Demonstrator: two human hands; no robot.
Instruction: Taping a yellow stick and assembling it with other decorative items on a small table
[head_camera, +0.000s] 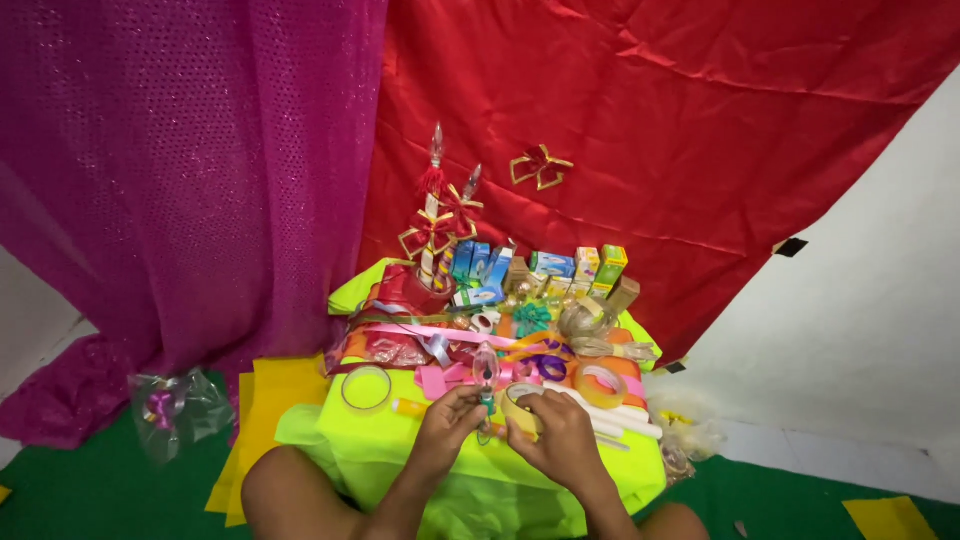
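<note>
Head view: left hand (447, 420) is curled, fingers pinched on the base of a small clear bulb (486, 368), held upright, long axis vertical, glass tip pointing away toward the red cloth (640, 120). Right hand (560, 435) is closed around a tape roll (520, 408), just right of the bulb. Both are held over the yellow-green worktop (380, 440), near another tape ring (366, 388) left of the bulb.

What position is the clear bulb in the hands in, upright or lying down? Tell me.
Upright. The clear bulb points its glass tip upward, with the left hand gripping its lower end; the right hand holds a roll of tape beside it.
</note>
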